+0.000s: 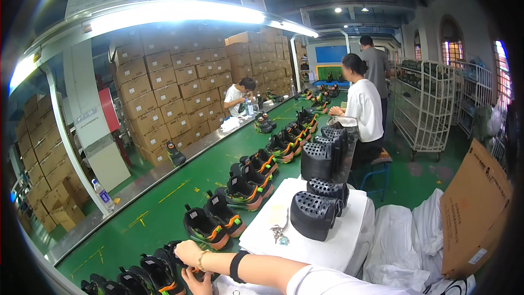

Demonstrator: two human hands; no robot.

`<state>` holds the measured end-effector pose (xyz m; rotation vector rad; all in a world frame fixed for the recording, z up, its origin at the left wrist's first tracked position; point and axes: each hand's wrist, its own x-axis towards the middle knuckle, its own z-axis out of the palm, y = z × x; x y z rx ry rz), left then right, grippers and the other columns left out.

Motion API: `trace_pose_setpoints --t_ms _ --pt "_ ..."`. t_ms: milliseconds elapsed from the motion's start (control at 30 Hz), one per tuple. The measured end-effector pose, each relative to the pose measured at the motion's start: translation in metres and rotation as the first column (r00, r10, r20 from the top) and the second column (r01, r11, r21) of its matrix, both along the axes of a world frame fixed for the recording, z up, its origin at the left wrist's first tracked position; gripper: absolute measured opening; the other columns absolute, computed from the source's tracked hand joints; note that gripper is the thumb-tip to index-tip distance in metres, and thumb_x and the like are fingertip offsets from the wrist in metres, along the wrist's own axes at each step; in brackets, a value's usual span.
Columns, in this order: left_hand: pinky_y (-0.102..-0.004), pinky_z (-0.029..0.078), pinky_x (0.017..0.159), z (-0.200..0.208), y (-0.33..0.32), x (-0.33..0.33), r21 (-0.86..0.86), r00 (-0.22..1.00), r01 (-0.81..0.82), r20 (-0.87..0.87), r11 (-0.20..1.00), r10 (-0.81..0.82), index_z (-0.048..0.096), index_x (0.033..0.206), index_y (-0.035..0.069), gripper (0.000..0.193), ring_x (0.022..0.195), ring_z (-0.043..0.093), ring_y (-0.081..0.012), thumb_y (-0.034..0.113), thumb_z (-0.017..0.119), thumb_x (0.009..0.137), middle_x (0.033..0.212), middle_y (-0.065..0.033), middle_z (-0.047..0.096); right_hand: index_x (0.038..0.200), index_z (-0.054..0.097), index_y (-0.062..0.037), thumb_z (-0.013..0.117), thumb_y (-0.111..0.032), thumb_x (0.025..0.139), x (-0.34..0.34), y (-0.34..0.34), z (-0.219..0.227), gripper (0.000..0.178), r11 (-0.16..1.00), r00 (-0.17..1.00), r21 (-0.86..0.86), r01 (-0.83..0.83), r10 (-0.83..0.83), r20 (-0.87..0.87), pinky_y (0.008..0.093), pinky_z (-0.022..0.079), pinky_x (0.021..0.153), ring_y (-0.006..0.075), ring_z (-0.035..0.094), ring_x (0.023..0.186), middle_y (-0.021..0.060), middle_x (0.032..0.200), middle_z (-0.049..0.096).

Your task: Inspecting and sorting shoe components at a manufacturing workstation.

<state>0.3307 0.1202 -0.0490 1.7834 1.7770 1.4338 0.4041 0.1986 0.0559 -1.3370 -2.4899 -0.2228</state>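
A row of black sneakers point(206, 226) with orange and green trim runs along the green conveyor belt point(158, 202). At the row's near end, my right hand point(189, 253) reaches across from the right, its fingers closed on the top of a black sneaker point(170, 253). Part of that shoe is hidden behind the hand. Just below, my left hand point(197, 282) grips the same shoe's near side by its orange edge; the lower edge of the picture cuts this hand off. More sneakers point(155, 272) stand close to the left of both hands.
Black perforated shoe-shaped forms point(314, 214) and a keyring point(280, 236) lie on a white-covered stand point(341, 229) to the right. A cardboard sheet point(474, 213) leans beyond white sacks point(396, 240). A bottle point(102, 195) stands on the belt's far ledge. Co-workers point(363, 101) sit and stand farther along.
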Motion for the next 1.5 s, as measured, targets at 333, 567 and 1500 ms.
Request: trace_pose_setpoints --t_ms 333,567,1500 --pt "-0.0344 0.042 0.087 -0.002 0.000 -0.007 0.066 0.992 0.021 0.120 0.998 -0.029 0.047 0.112 -0.003 0.055 0.098 0.051 -0.0286 0.010 0.073 0.066 0.118 -0.0151 0.043 0.080 0.070 -0.0055 0.060 -0.012 0.076 -0.014 -0.001 0.000 0.013 0.982 0.952 -0.150 0.116 -0.153 -0.266 0.0330 0.056 0.061 0.0247 0.069 0.073 0.0119 0.080 0.068" --pt "-0.0407 0.040 0.094 -0.005 0.001 -0.003 0.060 0.995 -0.091 0.041 0.994 0.089 0.046 0.116 0.000 0.057 0.116 0.046 -0.0401 0.015 0.072 0.067 0.134 -0.0235 0.038 0.080 0.070 -0.0081 0.057 -0.011 0.078 -0.030 0.019 -0.030 0.014 0.983 0.978 -0.088 0.159 -0.170 -0.124 0.0344 0.055 0.065 0.0244 0.068 0.078 0.0119 0.081 0.068" --pt "-0.0332 0.053 0.075 0.014 0.004 0.003 0.065 0.983 -0.119 0.150 0.991 0.109 0.047 0.111 0.004 0.050 0.085 0.065 -0.0295 0.013 0.075 0.071 0.141 -0.0213 0.030 0.086 0.067 -0.0003 0.062 -0.021 0.074 0.003 0.024 -0.002 0.024 0.858 0.930 -0.384 -0.342 0.250 -0.272 0.0411 0.051 0.074 0.0358 0.064 0.079 0.0210 0.084 0.065"
